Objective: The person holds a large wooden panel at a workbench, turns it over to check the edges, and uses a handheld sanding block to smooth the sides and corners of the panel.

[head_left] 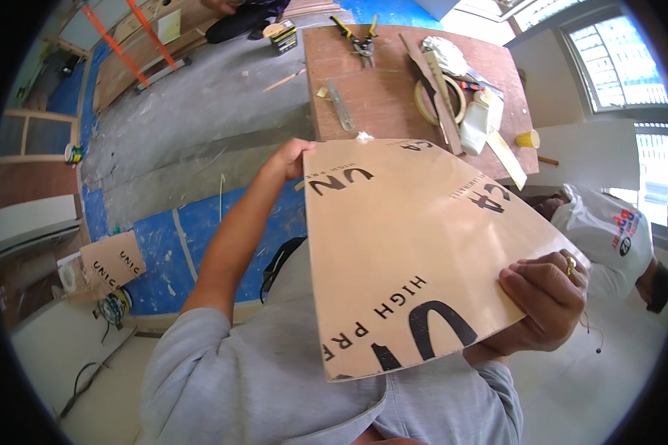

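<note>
A tan laminate sheet [416, 230] with black lettering spreads across the middle of the view, close to my chest. At its far left corner my left hand [293, 157] grips the edge, the fingertips partly hidden. My right hand [545, 300], with a gold ring, pinches the near right edge, thumb on top and the other fingers underneath. Just beyond the sheet's far edge is a brown worktable [386, 96], bearing tin snips [362, 46], a utility knife [340, 104] and a roll of masking tape [421, 102].
Also on the table are a white bottle [475, 126], wooden strips and a yellow cup [528, 139]. A person in a white shirt [605, 230] is at the right; another person [249, 18] sits at the far left. Blue sheeting [156, 256] covers the left floor, near an orange ladder [115, 44].
</note>
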Available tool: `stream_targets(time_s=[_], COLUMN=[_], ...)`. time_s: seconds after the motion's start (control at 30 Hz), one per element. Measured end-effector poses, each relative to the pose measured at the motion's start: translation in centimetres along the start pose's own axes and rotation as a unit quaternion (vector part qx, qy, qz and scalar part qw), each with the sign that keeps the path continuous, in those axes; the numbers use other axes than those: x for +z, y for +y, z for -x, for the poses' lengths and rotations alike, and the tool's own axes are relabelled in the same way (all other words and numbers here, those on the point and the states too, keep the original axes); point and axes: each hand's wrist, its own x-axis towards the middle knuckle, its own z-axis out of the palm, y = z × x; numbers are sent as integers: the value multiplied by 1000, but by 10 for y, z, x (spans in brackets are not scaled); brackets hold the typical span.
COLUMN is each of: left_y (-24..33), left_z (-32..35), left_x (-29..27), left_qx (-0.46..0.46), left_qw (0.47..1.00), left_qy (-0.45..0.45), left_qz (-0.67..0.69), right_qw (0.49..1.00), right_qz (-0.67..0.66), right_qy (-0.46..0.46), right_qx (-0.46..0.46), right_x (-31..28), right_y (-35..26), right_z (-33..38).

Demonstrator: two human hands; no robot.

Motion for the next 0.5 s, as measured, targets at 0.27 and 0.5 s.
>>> stream_targets(time_s=[0.27,0.5], left_y=[-14,-13], left_z=[-1,0], left_x=[6,14], left_qx=[39,-3], left_qw=[995,1000], left_qy=[92,4], left_qz=[-7,-25], right_qw=[841,762], right_qz=[308,283], right_qy=[422,575], right_qx=[143,88], right_x=[49,79], right_y=[36,41], right_z=[85,96])
